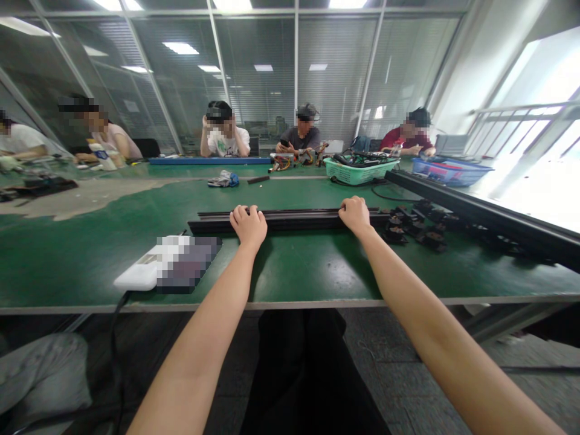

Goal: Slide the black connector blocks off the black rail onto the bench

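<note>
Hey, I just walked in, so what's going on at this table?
A person has both hands on black bars lying crosswise on the green table. The left hand grips them left of the middle, and the right hand is nearer their right end. Small black parts lie just to the right, with another black bar beyond. A white device sits on the left. Other people sit farther back at the table.

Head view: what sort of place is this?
Probably a shared assembly workroom: a long green table with people seated along its far side, black rails under the wearer's hands, and a basket heaped with dark items.
</note>
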Demonstrator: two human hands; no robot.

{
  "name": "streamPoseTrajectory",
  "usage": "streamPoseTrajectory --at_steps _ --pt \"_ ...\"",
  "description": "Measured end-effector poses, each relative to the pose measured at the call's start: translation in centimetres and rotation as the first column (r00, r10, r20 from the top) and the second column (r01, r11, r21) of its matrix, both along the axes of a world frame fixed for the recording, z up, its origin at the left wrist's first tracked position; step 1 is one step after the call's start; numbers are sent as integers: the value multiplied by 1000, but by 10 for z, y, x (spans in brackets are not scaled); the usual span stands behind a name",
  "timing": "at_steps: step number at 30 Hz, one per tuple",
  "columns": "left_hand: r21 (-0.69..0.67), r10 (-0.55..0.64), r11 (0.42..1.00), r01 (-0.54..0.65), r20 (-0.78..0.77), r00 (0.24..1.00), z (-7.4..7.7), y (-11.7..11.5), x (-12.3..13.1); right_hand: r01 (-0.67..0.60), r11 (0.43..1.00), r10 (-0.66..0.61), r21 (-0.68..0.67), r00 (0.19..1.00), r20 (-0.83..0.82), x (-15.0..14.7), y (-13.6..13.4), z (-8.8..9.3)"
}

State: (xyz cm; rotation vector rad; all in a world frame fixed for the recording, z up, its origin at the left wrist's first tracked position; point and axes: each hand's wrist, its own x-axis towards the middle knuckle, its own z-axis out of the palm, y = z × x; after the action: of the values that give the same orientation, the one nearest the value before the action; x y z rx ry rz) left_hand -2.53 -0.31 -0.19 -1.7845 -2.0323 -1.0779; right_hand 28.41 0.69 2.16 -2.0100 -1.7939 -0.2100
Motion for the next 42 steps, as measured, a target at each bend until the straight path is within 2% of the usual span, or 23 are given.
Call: streamPoseTrajectory --at_steps 24,34,42 --pt "-5 -7 1000 7 20 1000 1 -2 0 115 993 -115 7 993 -40 3 2 -3" --pt "8 -8 1000 8 25 1000 1 -1 0 132 991 -131 20 990 -61 3 -1 0" --pt "4 4 1000 -4 11 1000 1 -1 1 126 992 -127 -19 991 -41 6 -2 1"
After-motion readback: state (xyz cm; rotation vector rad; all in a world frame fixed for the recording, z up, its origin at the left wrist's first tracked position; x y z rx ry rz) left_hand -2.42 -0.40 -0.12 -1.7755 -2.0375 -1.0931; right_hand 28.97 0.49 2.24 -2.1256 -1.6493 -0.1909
